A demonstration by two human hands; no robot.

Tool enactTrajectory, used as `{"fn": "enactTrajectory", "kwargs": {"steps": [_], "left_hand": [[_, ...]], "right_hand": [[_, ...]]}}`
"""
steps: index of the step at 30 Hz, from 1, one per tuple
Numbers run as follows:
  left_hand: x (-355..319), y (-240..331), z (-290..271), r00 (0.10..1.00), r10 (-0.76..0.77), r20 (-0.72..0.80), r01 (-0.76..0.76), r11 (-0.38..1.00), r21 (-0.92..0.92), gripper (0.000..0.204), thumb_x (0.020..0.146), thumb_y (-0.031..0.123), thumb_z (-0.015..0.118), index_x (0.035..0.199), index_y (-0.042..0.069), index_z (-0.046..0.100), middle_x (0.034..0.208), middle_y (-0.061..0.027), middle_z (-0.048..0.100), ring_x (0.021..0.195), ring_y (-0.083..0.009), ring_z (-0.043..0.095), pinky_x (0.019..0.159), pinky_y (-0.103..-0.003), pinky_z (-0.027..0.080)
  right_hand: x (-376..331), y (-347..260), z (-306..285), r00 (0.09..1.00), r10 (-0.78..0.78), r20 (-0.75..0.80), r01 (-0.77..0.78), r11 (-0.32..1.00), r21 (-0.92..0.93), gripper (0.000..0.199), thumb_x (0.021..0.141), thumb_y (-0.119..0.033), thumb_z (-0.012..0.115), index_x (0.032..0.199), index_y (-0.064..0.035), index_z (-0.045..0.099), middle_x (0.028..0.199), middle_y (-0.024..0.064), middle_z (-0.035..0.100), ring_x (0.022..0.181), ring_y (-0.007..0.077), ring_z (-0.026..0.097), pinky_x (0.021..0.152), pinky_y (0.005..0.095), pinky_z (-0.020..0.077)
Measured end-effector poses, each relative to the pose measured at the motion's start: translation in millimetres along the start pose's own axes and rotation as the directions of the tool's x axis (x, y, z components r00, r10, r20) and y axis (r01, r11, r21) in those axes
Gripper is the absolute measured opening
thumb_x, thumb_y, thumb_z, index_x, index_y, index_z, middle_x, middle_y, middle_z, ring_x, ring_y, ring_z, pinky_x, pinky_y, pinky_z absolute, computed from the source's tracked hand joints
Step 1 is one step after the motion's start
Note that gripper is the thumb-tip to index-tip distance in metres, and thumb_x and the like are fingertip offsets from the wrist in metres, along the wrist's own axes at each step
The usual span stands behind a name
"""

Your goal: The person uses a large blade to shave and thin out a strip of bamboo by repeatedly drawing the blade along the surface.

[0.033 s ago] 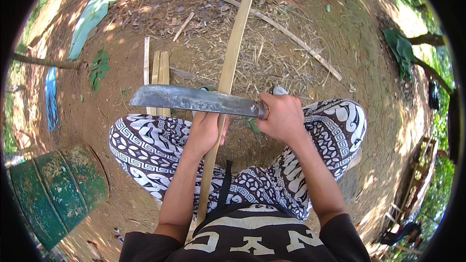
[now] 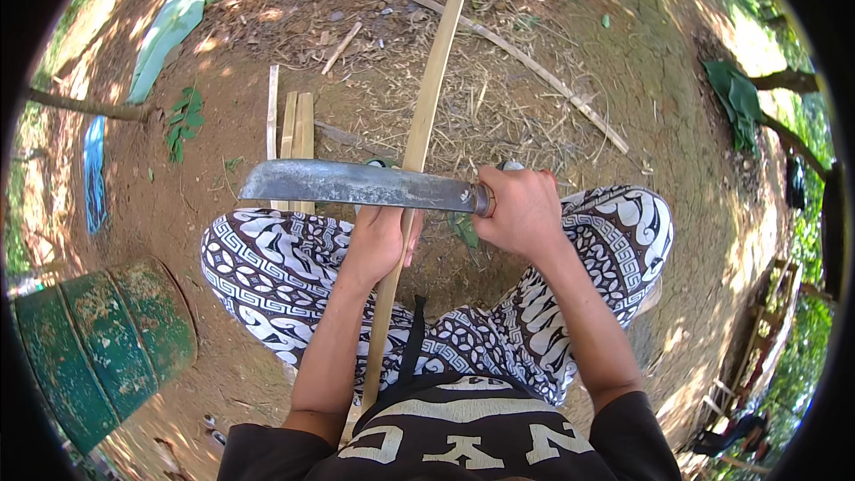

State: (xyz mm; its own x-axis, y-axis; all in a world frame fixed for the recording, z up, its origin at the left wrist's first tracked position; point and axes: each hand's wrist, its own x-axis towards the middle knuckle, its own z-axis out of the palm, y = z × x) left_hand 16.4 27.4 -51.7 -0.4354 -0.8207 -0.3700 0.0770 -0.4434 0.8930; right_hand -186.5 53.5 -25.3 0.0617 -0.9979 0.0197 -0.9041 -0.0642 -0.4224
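My right hand (image 2: 522,214) is closed round the handle of a machete (image 2: 356,185), whose broad, worn grey blade points left. The blade lies across a long, pale bamboo strip (image 2: 430,93), which runs from my lap up past the top of the picture. My left hand (image 2: 379,245) grips the strip just below the blade, with the fingers partly hidden under the strip and the blade. Both forearms come in over my patterned trousers.
Several cut bamboo pieces (image 2: 303,129) lie on the soil beyond my left knee. A thin stick (image 2: 534,65) and shavings are scattered ahead. At left are a rusty green drum (image 2: 107,343), blue twine (image 2: 94,174) and a large leaf (image 2: 169,40); a wooden frame (image 2: 761,330) stands at right.
The view has shifted very slightly. My hands, the machete and the bamboo strip keep nearly the same positions.
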Motion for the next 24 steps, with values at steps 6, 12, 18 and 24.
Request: {"fn": "enactTrajectory", "kwargs": {"steps": [6, 12, 18, 24], "left_hand": [[-4.8, -2.4, -4.8, 0.996, 0.016, -0.083, -0.013, 0.999, 0.04, 0.037, 0.107, 0.032, 0.034, 0.091, 0.003, 0.051, 0.055, -0.002, 0.04, 0.038, -0.0106, 0.041, 0.034, -0.025, 0.036], [-3.1, 9.5, -1.8, 0.997, 0.057, -0.057, -0.045, 0.981, 0.191, 0.048, 0.106, 0.045, 0.032, 0.086, 0.006, 0.05, 0.06, -0.0004, 0.046, 0.042, -0.0082, 0.045, 0.037, -0.024, 0.038], [9.7, 5.7, -5.7, 0.993, 0.067, -0.099, -0.046, 0.979, 0.196, 0.048, 0.106, 0.044, 0.034, 0.081, 0.007, 0.05, 0.062, 0.0008, 0.046, 0.049, -0.0072, 0.047, 0.044, -0.024, 0.04], [22.5, -7.1, -15.6, 0.948, 0.289, -0.133, -0.247, 0.932, 0.266, 0.046, 0.107, 0.041, 0.037, 0.076, 0.009, 0.049, 0.062, 0.0047, 0.04, 0.058, -0.0036, 0.039, 0.052, -0.025, 0.032]], "right_hand": [[36.8, -4.1, -2.1, 0.982, -0.181, 0.052, 0.186, 0.977, -0.106, 0.018, 0.063, -0.018, 0.07, 0.071, -0.0068, 0.058, 0.058, 0.0134, 0.061, 0.059, 0.0357, 0.065, 0.055, 0.0459, 0.0508], [67.5, 53.1, 6.1, 0.985, 0.07, -0.155, -0.09, 0.988, -0.122, 0.015, 0.073, -0.021, 0.068, 0.077, -0.006, 0.065, 0.062, 0.016, 0.064, 0.06, 0.0342, 0.066, 0.059, 0.0459, 0.0535], [68.3, 43.9, -13.7, 0.972, 0.211, -0.103, -0.203, 0.976, 0.079, 0.017, 0.077, -0.019, 0.065, 0.078, -0.0025, 0.067, 0.063, 0.0183, 0.064, 0.058, 0.0353, 0.065, 0.059, 0.0435, 0.0538], [23.0, -3.1, 36.3, 0.985, -0.169, 0.031, 0.159, 0.965, 0.207, 0.013, 0.063, -0.015, 0.066, 0.069, -0.0053, 0.059, 0.057, 0.0155, 0.059, 0.055, 0.036, 0.062, 0.056, 0.0446, 0.0511]]}}
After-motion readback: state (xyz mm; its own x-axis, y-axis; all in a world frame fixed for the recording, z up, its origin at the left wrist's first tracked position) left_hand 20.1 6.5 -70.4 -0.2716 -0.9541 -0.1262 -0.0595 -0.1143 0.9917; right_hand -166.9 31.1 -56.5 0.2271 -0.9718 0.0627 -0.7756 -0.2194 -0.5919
